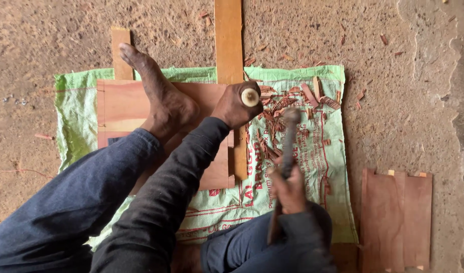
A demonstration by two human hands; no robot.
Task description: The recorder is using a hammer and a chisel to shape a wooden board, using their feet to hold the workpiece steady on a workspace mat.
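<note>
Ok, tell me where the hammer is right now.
In the head view the hammer is right of centre, gripped by the right hand and raised over the green sack, its blurred head close beside the chisel handle held in the left hand.

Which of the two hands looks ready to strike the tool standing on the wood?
The right hand, probably. It grips a hammer raised beside the chisel handle. The left hand is wrapped around that handle, holding it upright on the board, which the foot pins.

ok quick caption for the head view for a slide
Seated on the ground, left hand grips a chisel handle on a wooden board, right hand raises a blurred hammer.
</note>
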